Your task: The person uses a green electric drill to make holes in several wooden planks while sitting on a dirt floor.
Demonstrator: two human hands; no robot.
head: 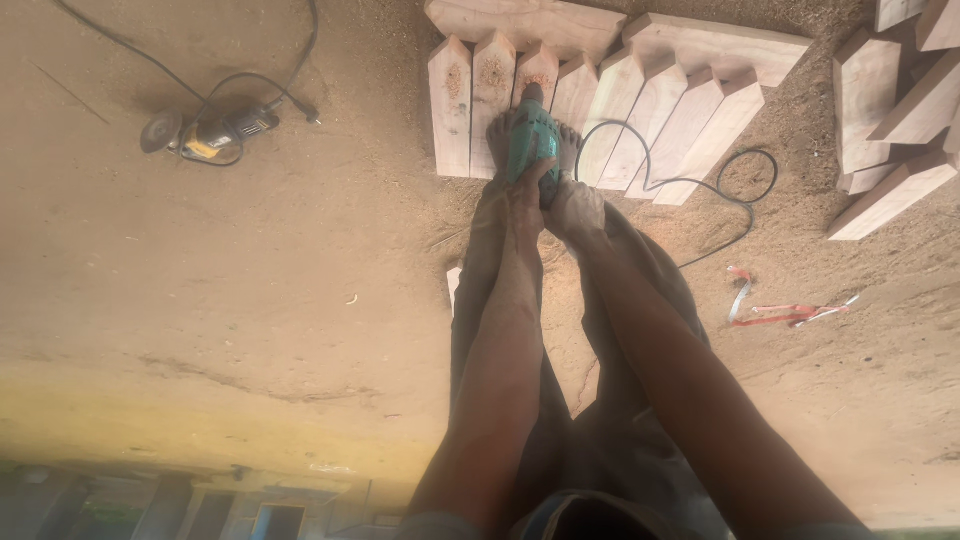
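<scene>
A row of pale wooden planks with pointed ends (600,105) lies side by side on the sandy ground at the top centre. A green power drill (533,140) points down onto one of the middle planks. My left hand (522,195) is wrapped around the drill's rear handle. My right hand (574,210) closes against the drill from the right side. Two bare feet (500,135) rest on the planks, one on each side of the drill. The bit's tip is hidden by the tool body. The drill's black cable (745,185) loops off to the right.
An angle grinder (205,135) with a black cord lies on the ground at the upper left. More cut wooden blocks (890,110) are stacked at the upper right. A red and white strip (790,312) lies on the dusty ground at right.
</scene>
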